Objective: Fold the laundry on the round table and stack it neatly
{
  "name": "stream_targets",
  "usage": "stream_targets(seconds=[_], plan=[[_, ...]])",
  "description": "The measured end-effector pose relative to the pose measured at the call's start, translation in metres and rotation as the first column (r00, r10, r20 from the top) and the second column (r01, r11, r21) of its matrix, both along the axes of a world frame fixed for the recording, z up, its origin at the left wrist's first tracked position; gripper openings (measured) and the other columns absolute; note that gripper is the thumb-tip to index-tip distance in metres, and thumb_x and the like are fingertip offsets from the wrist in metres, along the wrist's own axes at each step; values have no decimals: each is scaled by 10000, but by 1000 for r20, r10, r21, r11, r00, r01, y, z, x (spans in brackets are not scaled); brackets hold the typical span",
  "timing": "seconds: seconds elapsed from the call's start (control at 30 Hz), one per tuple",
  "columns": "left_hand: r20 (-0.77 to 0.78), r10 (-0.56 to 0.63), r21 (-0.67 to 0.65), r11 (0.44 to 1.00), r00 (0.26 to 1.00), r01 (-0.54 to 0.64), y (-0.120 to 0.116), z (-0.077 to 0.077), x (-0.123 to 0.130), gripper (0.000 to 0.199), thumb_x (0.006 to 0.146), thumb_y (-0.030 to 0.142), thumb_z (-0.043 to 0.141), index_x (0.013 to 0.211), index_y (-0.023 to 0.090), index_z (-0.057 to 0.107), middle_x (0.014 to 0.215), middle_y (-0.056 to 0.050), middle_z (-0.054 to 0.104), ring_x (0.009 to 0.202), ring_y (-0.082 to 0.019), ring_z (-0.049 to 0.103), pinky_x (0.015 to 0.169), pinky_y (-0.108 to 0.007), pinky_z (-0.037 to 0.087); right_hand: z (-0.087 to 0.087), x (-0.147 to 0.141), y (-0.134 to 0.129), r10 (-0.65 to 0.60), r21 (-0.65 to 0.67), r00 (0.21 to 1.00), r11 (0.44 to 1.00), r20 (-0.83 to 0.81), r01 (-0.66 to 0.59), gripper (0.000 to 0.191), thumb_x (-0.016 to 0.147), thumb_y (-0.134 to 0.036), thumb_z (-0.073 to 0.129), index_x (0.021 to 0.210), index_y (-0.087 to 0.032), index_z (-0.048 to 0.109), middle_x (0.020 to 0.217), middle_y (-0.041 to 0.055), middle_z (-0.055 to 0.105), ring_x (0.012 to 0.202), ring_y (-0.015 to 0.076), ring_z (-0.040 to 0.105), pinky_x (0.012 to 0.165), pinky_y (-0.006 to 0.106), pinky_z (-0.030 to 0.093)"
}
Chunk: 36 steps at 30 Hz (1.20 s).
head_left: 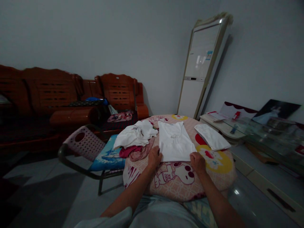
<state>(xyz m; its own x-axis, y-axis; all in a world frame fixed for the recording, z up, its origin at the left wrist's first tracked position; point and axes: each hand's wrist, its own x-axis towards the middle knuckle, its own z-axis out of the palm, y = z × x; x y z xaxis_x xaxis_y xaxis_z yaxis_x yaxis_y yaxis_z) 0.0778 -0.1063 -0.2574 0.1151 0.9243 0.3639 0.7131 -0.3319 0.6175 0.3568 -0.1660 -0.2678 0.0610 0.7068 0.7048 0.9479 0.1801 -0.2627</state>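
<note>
A white T-shirt point(175, 144) lies flat on the round table, its sides folded in and its neckline toward the far edge. At its near left corner my left hand point(155, 157) is closed, fingers gripping the cloth. My right hand point(197, 162) pinches the near right corner in the same way. Left of the shirt sits a loose heap of white clothing point(136, 134) on top of dark pink and pale pink cloth point(140, 152). Over on the right rests a folded white garment point(211, 136).
A patterned pink cover point(171, 183) spreads over the table. At left stands a chair point(86, 142) with a blue cushion point(108, 158). Wooden sofas point(116, 91) line the wall behind. A tall air conditioner point(201, 66) is at the back, and a glass-topped cabinet point(251, 129) at right.
</note>
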Motion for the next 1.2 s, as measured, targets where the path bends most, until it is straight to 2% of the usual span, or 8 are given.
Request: stream_targets(seconds=[0.1, 0.3, 0.5, 0.67, 0.9, 1.2], plan=[[13, -3, -3, 1000, 1000, 3, -1, 1, 0, 284, 720, 119, 551, 993, 184, 595, 1136, -86, 646, 1119, -231, 581, 993, -394, 428, -1, 0, 1, 12, 15, 1000, 1000, 11, -12, 263, 835, -149, 422, 628, -202, 575, 649, 45, 596, 665, 176, 510, 655, 271, 352], [6, 4, -17, 1000, 1000, -4, -3, 1, 1, 230, 747, 122, 548, 964, 178, 599, 1055, -80, 662, 1072, -220, 598, 980, -374, 438, -2, 2, 1, 6, 18, 1000, 1000, 13, -6, 266, 841, -165, 419, 628, -205, 574, 658, 54, 602, 661, 181, 509, 654, 279, 355], [15, 21, 0, 1000, 1000, -21, -3, -1, 1, 150, 787, 150, 571, 934, 177, 589, 1190, -98, 636, 1139, -222, 578, 1011, -378, 425, -2, 3, 1, 19, 18, 1000, 1000, 4, -19, 258, 843, -181, 424, 635, -205, 574, 671, 57, 612, 680, 186, 527, 665, 278, 364], [1, -2, -7, 1000, 1000, 2, -3, 3, 1, 45, 791, 150, 564, 818, 184, 574, 1063, -82, 664, 1059, -218, 605, 962, -366, 449, -1, 2, 2, 15, 30, 1000, 999, 2, -15, 261, 828, -180, 423, 611, -207, 565, 639, 55, 602, 662, 185, 522, 647, 276, 359], [37, -4, 19, 1000, 999, 4, -1, -2, 2, 65, 782, 139, 585, 837, 175, 593, 1172, -102, 654, 1089, -217, 603, 995, -375, 439, -1, 3, 1, 16, 11, 1000, 1000, -20, -16, 250, 821, -188, 429, 622, -199, 581, 654, 56, 608, 672, 177, 517, 657, 269, 360], [27, 0, 40, 999, 1000, -1, 2, -7, 2, 112, 779, 146, 574, 884, 179, 592, 1163, -99, 651, 1101, -219, 587, 1001, -377, 430, 3, 2, 0, 5, -33, 999, 999, -34, -6, 240, 807, -163, 421, 630, -187, 582, 667, 64, 611, 680, 175, 516, 671, 271, 353]])
